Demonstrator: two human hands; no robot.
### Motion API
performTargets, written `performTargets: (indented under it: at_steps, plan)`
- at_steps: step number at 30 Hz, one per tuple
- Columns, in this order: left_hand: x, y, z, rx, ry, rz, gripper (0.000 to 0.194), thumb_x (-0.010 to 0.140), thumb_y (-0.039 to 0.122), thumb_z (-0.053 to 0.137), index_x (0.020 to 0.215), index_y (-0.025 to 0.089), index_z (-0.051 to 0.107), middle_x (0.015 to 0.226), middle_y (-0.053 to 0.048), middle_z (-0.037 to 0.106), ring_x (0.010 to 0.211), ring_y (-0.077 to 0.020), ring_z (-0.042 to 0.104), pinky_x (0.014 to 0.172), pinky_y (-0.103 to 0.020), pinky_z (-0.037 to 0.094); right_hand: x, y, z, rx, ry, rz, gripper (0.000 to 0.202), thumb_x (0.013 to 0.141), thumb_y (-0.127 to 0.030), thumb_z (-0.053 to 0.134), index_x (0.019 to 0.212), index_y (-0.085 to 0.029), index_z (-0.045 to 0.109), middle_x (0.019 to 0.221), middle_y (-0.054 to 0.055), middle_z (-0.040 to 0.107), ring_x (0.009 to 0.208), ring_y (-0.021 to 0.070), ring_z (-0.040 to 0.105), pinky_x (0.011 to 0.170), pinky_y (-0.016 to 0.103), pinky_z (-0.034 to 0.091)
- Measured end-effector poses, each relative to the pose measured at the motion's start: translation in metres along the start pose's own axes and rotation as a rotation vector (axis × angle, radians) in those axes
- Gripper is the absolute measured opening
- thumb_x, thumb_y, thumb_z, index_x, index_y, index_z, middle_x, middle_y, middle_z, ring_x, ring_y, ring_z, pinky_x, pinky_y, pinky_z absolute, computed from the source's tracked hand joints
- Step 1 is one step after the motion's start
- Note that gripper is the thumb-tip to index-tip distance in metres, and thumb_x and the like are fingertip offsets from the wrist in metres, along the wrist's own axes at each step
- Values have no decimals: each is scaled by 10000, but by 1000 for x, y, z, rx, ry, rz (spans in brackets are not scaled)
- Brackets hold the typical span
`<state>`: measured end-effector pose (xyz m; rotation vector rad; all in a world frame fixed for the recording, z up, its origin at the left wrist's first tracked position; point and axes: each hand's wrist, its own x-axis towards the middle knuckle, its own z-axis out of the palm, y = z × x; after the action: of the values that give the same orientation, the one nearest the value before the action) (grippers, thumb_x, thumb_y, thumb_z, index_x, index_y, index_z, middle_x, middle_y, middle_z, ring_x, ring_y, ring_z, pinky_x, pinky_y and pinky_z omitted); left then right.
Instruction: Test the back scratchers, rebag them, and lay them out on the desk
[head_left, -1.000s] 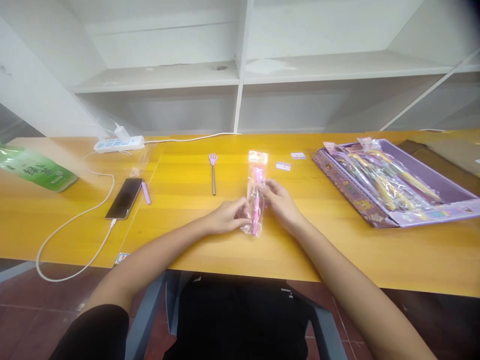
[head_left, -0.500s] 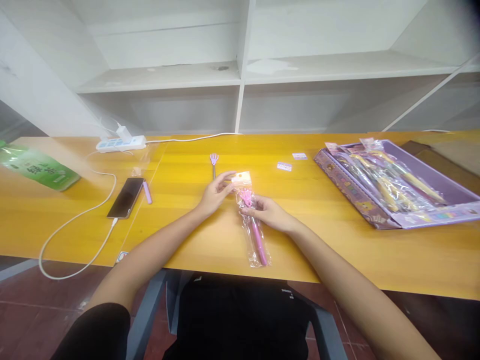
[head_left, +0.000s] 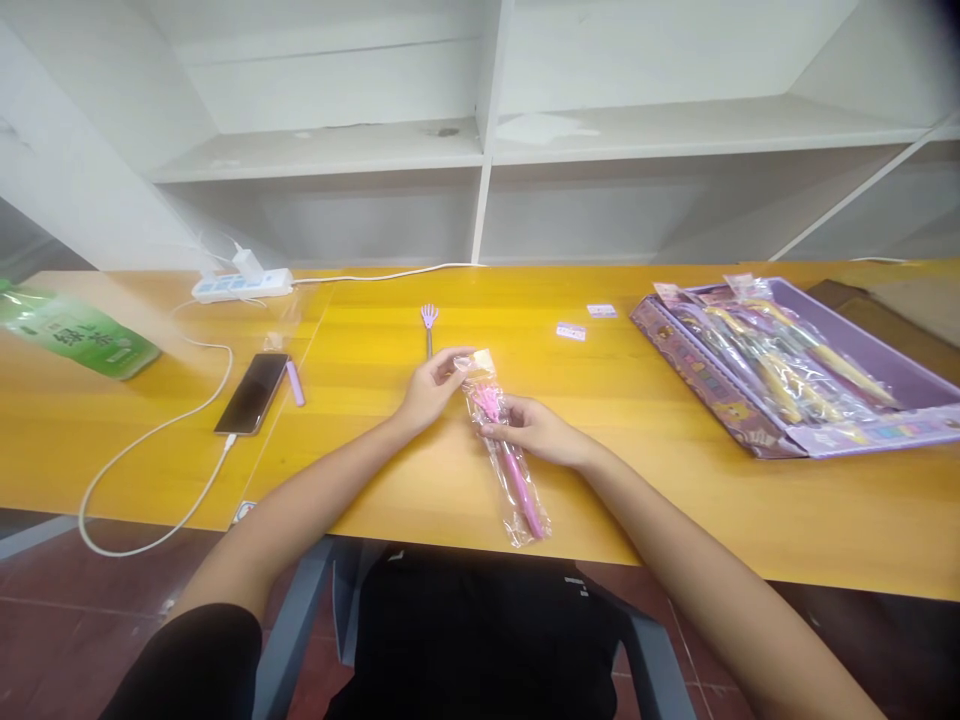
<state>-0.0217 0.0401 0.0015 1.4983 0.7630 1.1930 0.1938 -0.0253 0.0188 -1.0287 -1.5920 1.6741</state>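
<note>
A pink back scratcher [head_left: 519,480] with a hand-shaped head lies inside a clear plastic bag [head_left: 512,525]. At the bag's top, my left hand [head_left: 433,385] pinches the header corner between thumb and fingers. My right hand [head_left: 534,430] is closed on the bag from the right side, just below the pink head, thumb on top. Behind my left hand, a purple hand-shaped scratcher [head_left: 429,317] with a dark metal stem rests on the table; its lower end is hidden by that hand.
On the right is a purple display box [head_left: 799,440] with several bagged scratchers [head_left: 787,350]. Two small labels [head_left: 571,331] lie at the back. To the left are a phone [head_left: 253,394] on a white cable, a purple tube [head_left: 295,383], a power strip [head_left: 244,285] and a green bottle [head_left: 82,335].
The bag has tilted more, its lower end shifting slightly right and nearer to me. Its header has moved a little left and down, with my left hand now gripping its corner.
</note>
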Motion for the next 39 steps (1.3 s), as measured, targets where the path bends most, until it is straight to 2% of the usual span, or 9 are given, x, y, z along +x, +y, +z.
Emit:
performTargets:
  at_steps: [3,7,11,15,21,25,29,35,39]
  plan:
    - [0,1,0,3,80,-11,336,937,460,751,1119,190,669,1036,-70,753,990,-196,721,871,-293,557,-1,-2,1,-15,-51,-3,373,861,-506,827,1037,-198,713,967,31,755,864,221,700,838,386,573]
    - [-2,4,1,-60,185,0,363,970,480,712,1083,257,448,780,36,680,711,-142,661,630,-229,501,-3,-6,2,-45,-161,14,382,900,-550,774,1008,-186,734,947,25,751,876,220,693,832,360,551]
    - [-4,2,3,-52,171,21,364,1030,483,626,1002,281,325,765,63,632,630,-127,612,582,-222,477,-4,-7,2,-96,-185,12,412,910,-570,755,975,-163,748,921,26,733,862,213,670,830,349,524]
    - [-5,-1,2,75,195,78,293,1052,441,590,913,240,428,864,13,624,758,-138,639,689,-250,537,-4,-7,2,-76,-141,33,451,883,-607,767,961,-164,743,911,38,741,849,227,676,821,368,531]
    - [-2,8,-2,261,156,185,208,1042,334,584,925,190,678,1212,-80,654,841,-146,668,666,-253,578,-4,-9,3,-51,-87,33,448,858,-615,785,912,-175,722,878,28,727,830,217,665,825,371,521]
    - [-1,10,-2,189,202,193,113,1004,308,667,1004,208,615,1205,-56,649,672,-85,634,585,-230,569,-4,-11,4,-13,-90,36,443,851,-606,794,915,-175,716,882,28,723,848,216,668,849,376,520]
    - [-2,12,-3,323,177,303,244,1012,298,662,825,183,558,1154,-58,637,802,-110,659,666,-238,596,-4,-12,4,-10,-93,51,454,844,-617,796,907,-174,716,869,29,722,841,218,670,848,380,523]
    - [-1,14,-5,332,180,318,107,1003,272,681,932,193,672,1215,-74,647,874,-129,679,798,-294,620,-4,-11,3,-12,-79,29,457,842,-612,799,940,-171,732,873,21,710,839,208,655,850,372,518]
    - [0,13,-5,299,192,318,84,985,290,719,1012,212,728,1203,-75,645,877,-137,696,796,-294,626,-4,-12,2,-24,-71,20,453,841,-611,799,924,-172,730,852,13,690,822,201,636,826,361,505]
